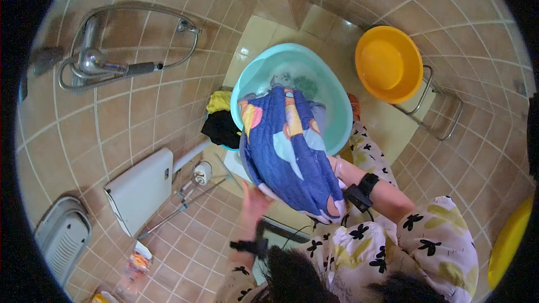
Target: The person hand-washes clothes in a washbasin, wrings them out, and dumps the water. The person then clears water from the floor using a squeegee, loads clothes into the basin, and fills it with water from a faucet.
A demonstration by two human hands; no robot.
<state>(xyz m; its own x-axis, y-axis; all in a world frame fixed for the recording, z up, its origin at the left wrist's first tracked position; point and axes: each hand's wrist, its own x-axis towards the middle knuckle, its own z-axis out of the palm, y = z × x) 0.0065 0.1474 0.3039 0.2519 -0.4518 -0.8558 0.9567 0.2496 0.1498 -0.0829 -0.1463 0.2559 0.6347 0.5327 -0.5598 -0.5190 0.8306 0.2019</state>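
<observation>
A blue patterned cloth (286, 151) hangs over the near rim of a light turquoise basin (338, 101), its far end in sudsy water. At the cloth's lower left edge is my left hand (255, 201), slightly blurred, with its fingers apart and the thumb side near the cloth. My right hand (336, 167) is at the cloth's right side, mostly hidden behind it; its fingers do not show. A black strap with a small device is on each wrist.
Black clothing (222, 128) and a yellow cloth (219, 101) lie left of the basin. An orange basin (388, 64) rests on a metal rack (452, 118) at the right. A shower hose (135, 8) hangs on the left wall, above a white panel (140, 191).
</observation>
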